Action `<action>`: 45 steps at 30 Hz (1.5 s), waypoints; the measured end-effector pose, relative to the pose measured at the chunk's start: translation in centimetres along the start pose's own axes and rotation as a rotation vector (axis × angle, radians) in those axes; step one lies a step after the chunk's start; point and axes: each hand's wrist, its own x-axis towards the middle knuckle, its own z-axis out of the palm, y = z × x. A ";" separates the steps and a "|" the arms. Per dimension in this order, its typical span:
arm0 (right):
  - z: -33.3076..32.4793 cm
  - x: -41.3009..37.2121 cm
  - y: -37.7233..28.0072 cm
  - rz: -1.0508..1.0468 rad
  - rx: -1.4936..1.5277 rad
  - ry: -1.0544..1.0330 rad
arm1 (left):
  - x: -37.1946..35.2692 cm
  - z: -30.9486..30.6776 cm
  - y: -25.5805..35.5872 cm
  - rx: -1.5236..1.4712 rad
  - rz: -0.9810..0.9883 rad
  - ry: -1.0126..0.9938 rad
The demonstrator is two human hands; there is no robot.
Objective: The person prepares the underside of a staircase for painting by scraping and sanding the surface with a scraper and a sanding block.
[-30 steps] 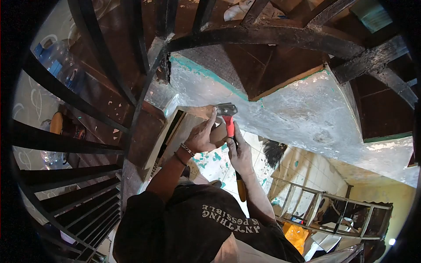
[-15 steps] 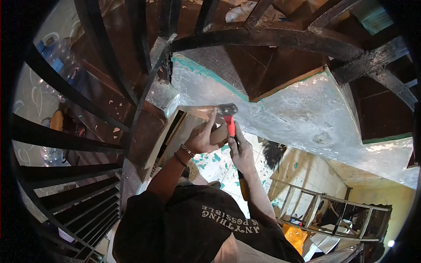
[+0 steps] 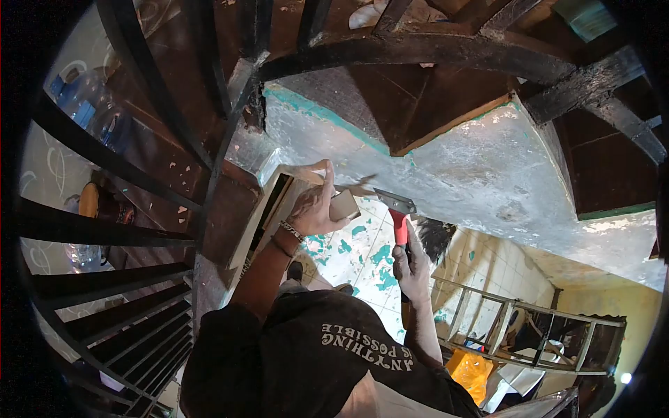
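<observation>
My left hand [image 3: 312,209] is wrapped round a small beige block [image 3: 345,206], with its index finger raised against the grey wall surface. To the right of it, my right hand [image 3: 412,265] grips a scraper [image 3: 399,224] by its red handle. The scraper's wide metal blade points up at the lower edge of the rough grey wall [image 3: 453,167] under the stair steps. A gap separates the block from the scraper.
Dark metal railing bars [image 3: 104,230] curve along the left and top. Turquoise paint flakes [image 3: 383,258] lie on the white tiled floor below. A ladder [image 3: 502,327] and an orange bag [image 3: 469,373] are at the lower right. Clear plastic bottles [image 3: 87,104] stand at the upper left.
My right hand and the scraper have moved right and down, away from my left hand. My left hand has shifted slightly left with the block.
</observation>
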 end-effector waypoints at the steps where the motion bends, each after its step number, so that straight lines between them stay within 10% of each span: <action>1: 0.1 0.0 0.2 0.003 -0.024 -0.012 | 0.1 0.0 0.0 0.012 -0.001 -0.010; 45: 5.6 5.5 0.5 -0.173 -0.004 0.012 | -0.3 0.9 1.2 -0.114 0.041 -0.008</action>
